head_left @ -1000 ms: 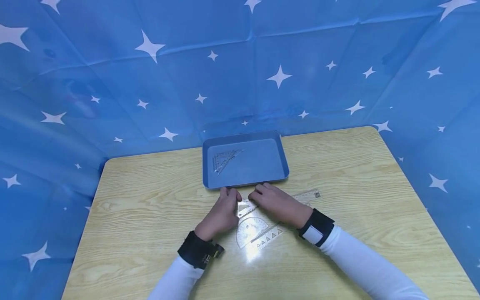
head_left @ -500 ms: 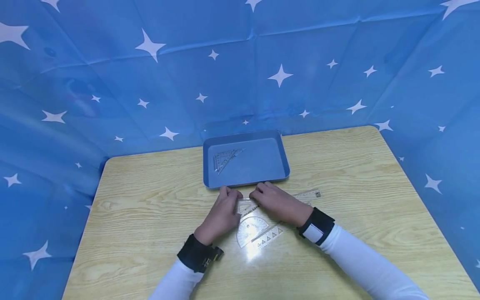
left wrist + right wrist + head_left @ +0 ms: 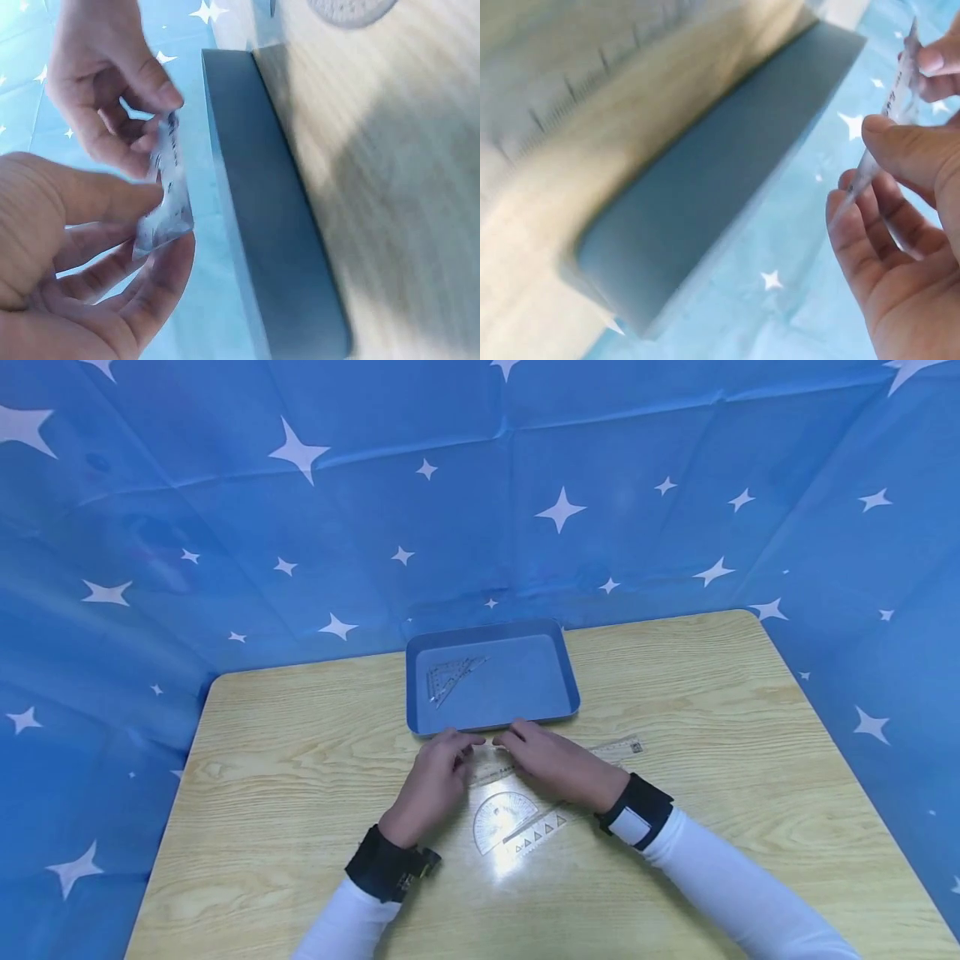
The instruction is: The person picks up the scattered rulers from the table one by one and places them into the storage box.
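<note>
Both hands hold a clear plastic set square (image 3: 491, 770) just in front of the blue tray, above the table. My left hand (image 3: 433, 777) pinches one end between thumb and curled fingers, plain in the left wrist view. At the opposite end, my right hand (image 3: 558, 766) has its thumb (image 3: 904, 146) on one face and its fingers behind. The set square is seen nearly edge-on in the right wrist view. A clear protractor (image 3: 501, 818) lies on the table below the hands. Beside it is a ruler with triangular cut-outs (image 3: 536, 833), partly hidden by the right wrist.
The blue tray (image 3: 525, 689) stands at the table's back edge, with clear triangular drawing tools (image 3: 453, 678) at its left. A straight clear ruler (image 3: 618, 748) lies behind the right forearm. A blue star-printed cloth (image 3: 480, 527) hangs around the wooden table (image 3: 300, 793).
My left hand has shifted slightly left and turned, its thumb and fingers now further along the set square. The set square's angle has changed. My right hand has moved only a little.
</note>
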The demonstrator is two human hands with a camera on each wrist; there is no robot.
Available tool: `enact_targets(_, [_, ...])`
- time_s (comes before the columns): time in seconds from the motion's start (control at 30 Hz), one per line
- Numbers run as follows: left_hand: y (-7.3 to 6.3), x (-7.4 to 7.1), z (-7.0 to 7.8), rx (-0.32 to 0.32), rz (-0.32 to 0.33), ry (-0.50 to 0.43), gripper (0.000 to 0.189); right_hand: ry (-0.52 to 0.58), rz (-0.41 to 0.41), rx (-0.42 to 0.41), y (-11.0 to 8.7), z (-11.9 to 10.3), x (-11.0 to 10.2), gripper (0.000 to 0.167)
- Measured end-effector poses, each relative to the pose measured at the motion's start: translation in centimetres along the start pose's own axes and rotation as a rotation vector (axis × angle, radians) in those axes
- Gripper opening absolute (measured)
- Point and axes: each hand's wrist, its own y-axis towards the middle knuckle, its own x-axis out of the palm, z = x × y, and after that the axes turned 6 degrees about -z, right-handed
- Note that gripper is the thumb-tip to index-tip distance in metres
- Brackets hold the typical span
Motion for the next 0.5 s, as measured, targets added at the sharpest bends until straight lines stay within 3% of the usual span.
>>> enact_targets(0.13, [0.0, -0.8, 0.4, -0.007, 0.011, 0.009, 0.043, -0.043, 0.063, -0.033, 0.4, 0.1, -0.8, 0.019])
enact_targets(0.3, [0.4, -1.5, 0.7, 0.055, 0.076, 0.057, 0.04, 0.001, 0.093, -0.052, 1.1, 0.4, -2.4, 0.013])
enact_targets(0.4, [0.8, -2.0, 0.9, 0.086, 0.099, 0.079, 0.041, 0.015, 0.089, -0.056, 1.6, 0.8, -3.5, 0.022])
enact_targets(0.5, [1.3, -2.6, 1.0, 0.09, 0.09, 0.112, 0.047, -0.063, 0.078, -0.064, 2.2, 1.3, -4.5, 0.035])
